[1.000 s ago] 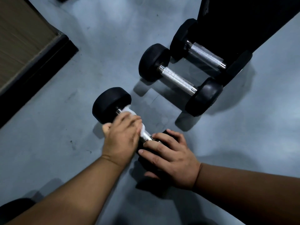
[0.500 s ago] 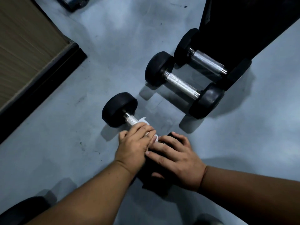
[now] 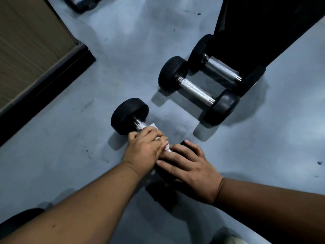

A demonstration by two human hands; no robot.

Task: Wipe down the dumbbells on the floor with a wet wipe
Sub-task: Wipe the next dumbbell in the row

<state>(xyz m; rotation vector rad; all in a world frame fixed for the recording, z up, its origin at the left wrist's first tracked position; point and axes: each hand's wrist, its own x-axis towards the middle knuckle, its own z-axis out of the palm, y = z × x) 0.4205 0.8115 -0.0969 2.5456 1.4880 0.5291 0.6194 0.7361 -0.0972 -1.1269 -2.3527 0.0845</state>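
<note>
A black dumbbell [image 3: 129,115] with a chrome handle lies on the grey floor in the middle of the view. My left hand [image 3: 143,150] grips a white wet wipe [image 3: 152,126] wrapped round that handle, near its nearer end. My right hand [image 3: 190,169] rests flat on the dumbbell's near black head, fingers spread, hiding most of it. Two more black dumbbells lie behind to the right: one [image 3: 197,89] in front, the other [image 3: 222,70] against a dark bench base.
A black bench base [image 3: 263,29] fills the upper right. A wooden panel with a black skirting [image 3: 44,76] runs along the left. Another weight [image 3: 82,2] lies at the top edge. A dark round object [image 3: 15,221] sits at the lower left.
My left hand has slid the wipe along the handle from the far head toward the near head. The right hand stays on the near head. The view has shifted slightly.
</note>
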